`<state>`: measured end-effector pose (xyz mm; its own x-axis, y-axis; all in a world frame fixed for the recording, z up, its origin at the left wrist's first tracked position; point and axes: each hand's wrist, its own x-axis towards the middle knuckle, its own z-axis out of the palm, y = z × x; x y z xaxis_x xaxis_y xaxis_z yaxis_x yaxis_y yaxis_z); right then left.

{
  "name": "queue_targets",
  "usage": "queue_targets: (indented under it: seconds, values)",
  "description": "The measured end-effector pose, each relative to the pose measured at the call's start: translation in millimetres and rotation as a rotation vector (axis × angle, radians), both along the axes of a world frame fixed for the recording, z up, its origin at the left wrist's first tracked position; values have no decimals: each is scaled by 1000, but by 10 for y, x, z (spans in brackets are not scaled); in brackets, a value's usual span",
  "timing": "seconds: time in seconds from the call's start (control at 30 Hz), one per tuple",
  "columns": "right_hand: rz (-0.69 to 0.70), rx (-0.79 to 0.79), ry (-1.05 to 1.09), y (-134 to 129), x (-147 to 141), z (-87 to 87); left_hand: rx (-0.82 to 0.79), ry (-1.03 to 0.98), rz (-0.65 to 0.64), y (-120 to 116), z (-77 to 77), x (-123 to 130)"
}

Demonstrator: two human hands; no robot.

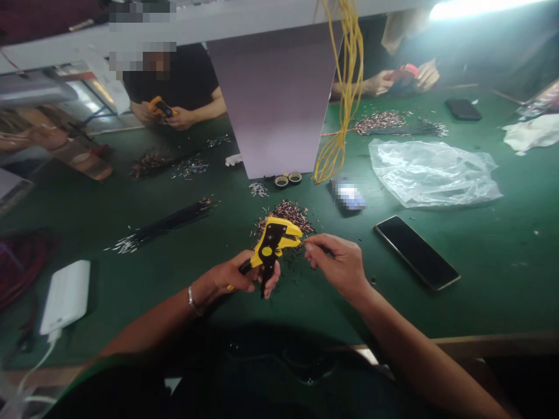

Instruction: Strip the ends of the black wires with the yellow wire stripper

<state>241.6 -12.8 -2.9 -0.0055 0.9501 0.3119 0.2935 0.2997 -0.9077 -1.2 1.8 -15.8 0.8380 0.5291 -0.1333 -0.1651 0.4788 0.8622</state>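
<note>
My left hand (251, 276) is wrapped round the handles of a yellow and black wire stripper (271, 241), its jaws pointing right. Close to those jaws, my right hand (338, 262) pinches a thin wire (304, 241) between thumb and fingers; most of it is hidden. Under and behind the stripper lies a pile of short wire pieces (290, 214) with copper-coloured ends. A bundle of black wires (166, 226) with pale ends rests to the left of my hands.
On the green table (489, 250) are a phone (417, 251), a plastic bag (434, 174), tape rolls (288, 180) and a white power bank (65, 297). Yellow cables (349, 70) hang beside a pale panel (279, 99). Across the table, co-workers' hands (174, 116) hold tools.
</note>
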Motion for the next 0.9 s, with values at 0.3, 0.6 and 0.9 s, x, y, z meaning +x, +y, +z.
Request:
queue_targets:
  seconds: [0.3,0.6,0.9]
  values:
    - [3,-11,-2,-10,8,5,3,25,9,-11,26,7]
    - [-9,-29,8,11,6,-22,-45,0,44,-26,-38,-2]
    - [-3,-26,18,10,6,-19,-37,33,93,-58,-23,11]
